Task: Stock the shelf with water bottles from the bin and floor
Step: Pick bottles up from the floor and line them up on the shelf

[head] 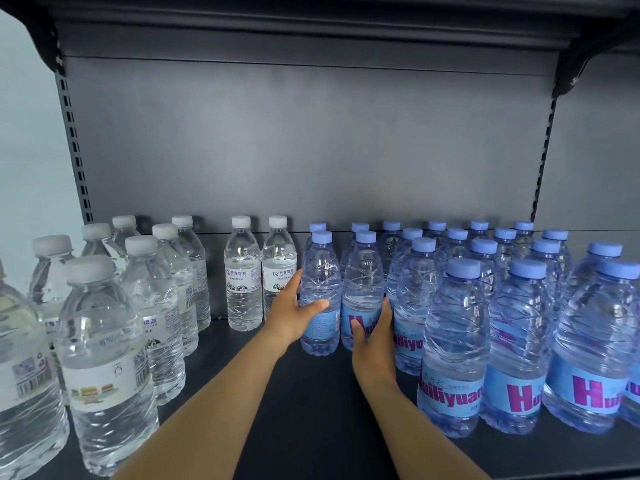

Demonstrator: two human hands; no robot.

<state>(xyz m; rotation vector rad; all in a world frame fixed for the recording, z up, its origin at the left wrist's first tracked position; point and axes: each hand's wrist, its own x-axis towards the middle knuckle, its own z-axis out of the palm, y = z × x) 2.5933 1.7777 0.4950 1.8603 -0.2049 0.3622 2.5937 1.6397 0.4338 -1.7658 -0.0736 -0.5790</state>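
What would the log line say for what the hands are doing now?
left hand: grips blue bottle | right hand: grips next blue bottle | both upright on shelf

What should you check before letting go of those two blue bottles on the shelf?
1. Left hand grips its blue bottle firmly: ok, thumb and fingers wrap around it.
2. Right hand grips the second blue bottle: ok.
3. Both bottles stand upright: ok.
4. Bottle bases sit flat on the shelf: cannot tell for the right one, the hand hides part of its base.
5. They line up with the blue-capped rows, apart from the white-capped bottles: ok.
6. Caps screwed tight: cannot tell.
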